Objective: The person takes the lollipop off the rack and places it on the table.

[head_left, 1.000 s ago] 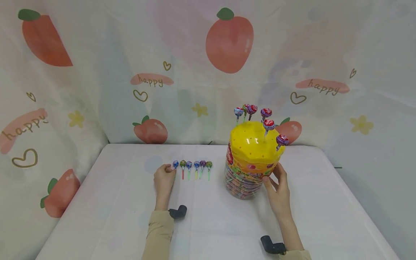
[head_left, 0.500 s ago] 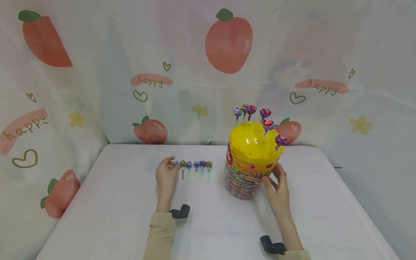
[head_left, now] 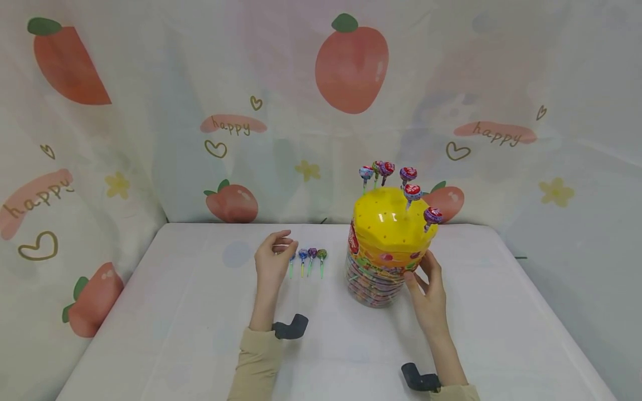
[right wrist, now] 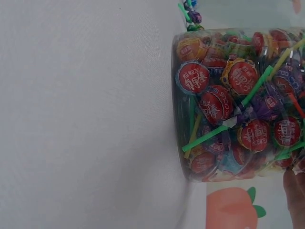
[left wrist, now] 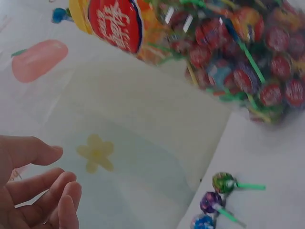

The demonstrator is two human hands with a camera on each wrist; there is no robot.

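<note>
My left hand [head_left: 273,259] hovers over the left end of a row of lollipops [head_left: 312,253] in the head view, hiding part of it. In the left wrist view its thumb and loosely bent fingers [left wrist: 43,191] stand apart, with nothing seen between them. Green, purple and blue wrapped lollipops [left wrist: 211,202] lie to its right there. A big clear candy jar [head_left: 373,287] with a yellow lid [head_left: 386,214] stands right of the row. With thumb in front and fingers behind, my right hand [head_left: 429,301] holds the jar's right side; a fingertip [right wrist: 296,191] shows below the jar in the right wrist view.
Several lollipops [head_left: 412,192] stand upright in holes around the lid's back and right rim; other small holes show on it. Wrapped candies [right wrist: 217,104] fill the jar. A white cloth covers the table [head_left: 190,334], and a printed curtain [head_left: 281,67] hangs behind.
My left hand has moved right and slightly up along the row, now covering the lollipops at its left end. The right hand and jar have stayed in place.
</note>
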